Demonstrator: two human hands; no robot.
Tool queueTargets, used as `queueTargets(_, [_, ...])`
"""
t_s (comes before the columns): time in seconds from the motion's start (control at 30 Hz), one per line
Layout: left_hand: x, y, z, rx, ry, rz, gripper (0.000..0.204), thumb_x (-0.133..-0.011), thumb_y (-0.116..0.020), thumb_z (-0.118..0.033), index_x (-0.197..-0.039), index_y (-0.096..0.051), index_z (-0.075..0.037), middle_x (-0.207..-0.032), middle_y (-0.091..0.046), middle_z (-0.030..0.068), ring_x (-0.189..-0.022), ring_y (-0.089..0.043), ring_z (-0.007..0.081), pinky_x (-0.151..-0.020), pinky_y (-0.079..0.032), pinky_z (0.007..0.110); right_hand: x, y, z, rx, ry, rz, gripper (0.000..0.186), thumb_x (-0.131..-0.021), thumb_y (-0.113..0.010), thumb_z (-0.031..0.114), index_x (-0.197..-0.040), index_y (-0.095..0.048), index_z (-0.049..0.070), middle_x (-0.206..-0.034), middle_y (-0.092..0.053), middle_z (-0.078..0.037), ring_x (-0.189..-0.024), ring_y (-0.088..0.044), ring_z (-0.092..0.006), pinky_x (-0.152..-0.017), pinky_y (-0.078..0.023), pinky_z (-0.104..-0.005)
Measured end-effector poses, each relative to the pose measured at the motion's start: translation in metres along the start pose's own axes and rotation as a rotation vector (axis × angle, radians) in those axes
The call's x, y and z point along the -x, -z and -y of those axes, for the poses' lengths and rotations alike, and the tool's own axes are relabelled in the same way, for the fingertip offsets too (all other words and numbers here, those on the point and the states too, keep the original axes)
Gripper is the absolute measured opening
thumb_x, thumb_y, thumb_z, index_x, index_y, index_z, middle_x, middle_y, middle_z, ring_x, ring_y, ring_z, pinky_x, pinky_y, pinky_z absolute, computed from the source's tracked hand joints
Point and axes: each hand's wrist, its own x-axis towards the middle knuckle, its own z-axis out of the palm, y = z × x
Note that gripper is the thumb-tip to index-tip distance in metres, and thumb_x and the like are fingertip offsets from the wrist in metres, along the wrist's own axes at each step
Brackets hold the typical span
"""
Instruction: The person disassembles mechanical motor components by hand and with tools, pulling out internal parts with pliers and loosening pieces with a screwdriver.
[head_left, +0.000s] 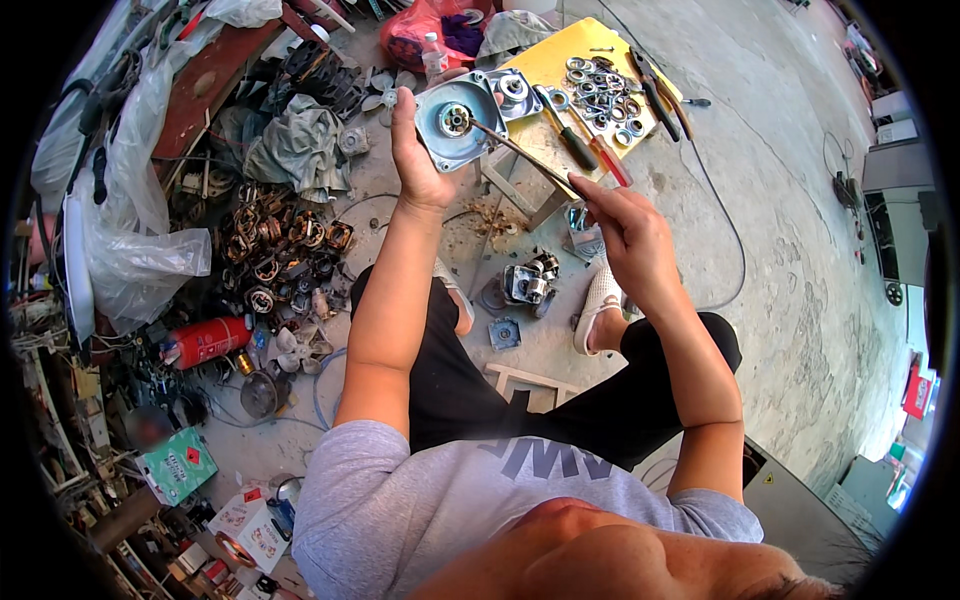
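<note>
Silvery metal housing [455, 121] gripped in left hand [422, 172]; right hand [628, 228] pinches slender tool [522, 153].

To your left, a grey cloth [300, 145] lay crumpled above a heap of dark coils [265, 245], with clear plastic [150, 265] hanging in folds on the heap's outer side. Below the coils, a red cylinder [208, 342] lay on its side, and a pale fan blade [298, 350] sat near its right end. Farther down that side you had a green box [178, 468], with a white box [248, 530] below and to its right. Ahead of you, a red bag [402, 28] showed something purple inside, and a bottle [434, 60] stood in front of it. To your right, a cable [739, 240] curved over the concrete floor [810, 210].
</note>
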Motion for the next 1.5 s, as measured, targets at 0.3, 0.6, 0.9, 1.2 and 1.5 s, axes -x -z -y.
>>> queueTargets(0.3, [0.0, -0.001, 0.003, -0.047, -0.02, 0.031, 0.074, -0.095, -0.044, -0.061, -0.13, -0.05, 0.003, -0.122, -0.062, 0.0213, -0.115, -0.061, 0.0363, -0.096, -0.051, 0.046, 0.0, -0.001, -0.001, -0.019, -0.02, 0.024, 0.046, -0.083, -0.059, -0.005, -0.121, -0.069, 0.018, -0.084, -0.065, -0.006, -0.085, -0.063, -0.0261, -0.078, -0.051, -0.038])
queueTargets(0.6, [0.006, -0.004, 0.009, -0.414, -0.206, 0.117, 0.069, -0.096, -0.045, -0.058, -0.133, -0.046, 0.001, -0.123, -0.06, 0.0176, -0.114, -0.061, 0.0292, -0.098, -0.049, 0.04, 0.003, -0.002, 0.002, -0.075, -0.071, 0.058, 0.042, -0.09, -0.056, -0.004, -0.126, -0.066, 0.016, -0.08, -0.062, -0.009, -0.074, -0.061, -0.0189, -0.073, -0.05, -0.031])
queueTargets(0.9, [0.004, -0.008, 0.033, -0.323, -0.278, 0.054, 0.063, -0.098, -0.042, -0.056, -0.132, -0.047, -0.003, -0.123, -0.06, 0.0123, -0.114, -0.058, 0.0249, -0.103, -0.043, 0.039, 0.006, -0.014, 0.006, -0.181, -0.156, 0.0, 0.041, -0.088, -0.058, -0.001, -0.125, -0.066, 0.015, -0.084, -0.064, -0.014, -0.077, -0.065, -0.0261, -0.074, -0.051, -0.0338])
queueTargets(1.2, [-0.005, 0.001, 0.022, 0.267, 0.016, -0.091, 0.072, -0.092, -0.045, -0.066, -0.12, -0.061, -0.002, -0.118, -0.065, 0.0142, -0.112, -0.061, 0.0343, -0.101, -0.046, 0.049, -0.001, -0.014, 0.001, -0.285, -0.175, -0.05, 0.033, -0.095, -0.058, 0.007, -0.126, -0.066, 0.013, -0.086, -0.066, -0.014, -0.076, -0.065, -0.0225, -0.072, -0.05, -0.0324])
queueTargets(1.5, [-0.003, -0.007, 0.014, 0.084, -0.058, -0.136, 0.071, -0.093, -0.044, -0.064, -0.123, -0.06, -0.002, -0.119, -0.065, 0.0147, -0.111, -0.062, 0.0331, -0.098, -0.048, 0.045, 0.0, 0.001, 0.005, -0.068, -0.098, -0.019, 0.029, -0.091, -0.062, 0.009, -0.118, -0.07, 0.013, -0.079, -0.06, -0.013, -0.073, -0.061, -0.0299, -0.068, -0.049, -0.0381])
